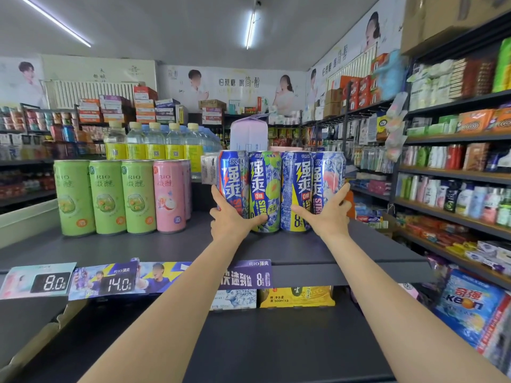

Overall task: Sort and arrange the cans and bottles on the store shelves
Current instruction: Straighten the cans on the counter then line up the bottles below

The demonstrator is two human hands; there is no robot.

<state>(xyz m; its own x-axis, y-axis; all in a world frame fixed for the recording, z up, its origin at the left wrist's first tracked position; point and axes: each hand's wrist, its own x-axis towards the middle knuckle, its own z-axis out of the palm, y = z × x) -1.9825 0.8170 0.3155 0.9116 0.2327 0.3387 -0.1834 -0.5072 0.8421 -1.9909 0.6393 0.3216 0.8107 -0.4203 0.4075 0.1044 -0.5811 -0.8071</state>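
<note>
Both hands bracket a row of four tall blue printed aluminium cans (280,189) standing upright on the dark shelf (166,247): left hand (231,217) wraps the leftmost can, right hand (329,211) cups the rightmost, squeezing the row together between them, dead ahead.

small shop: stocked shelves (453,172), price tags (49,283)
</note>
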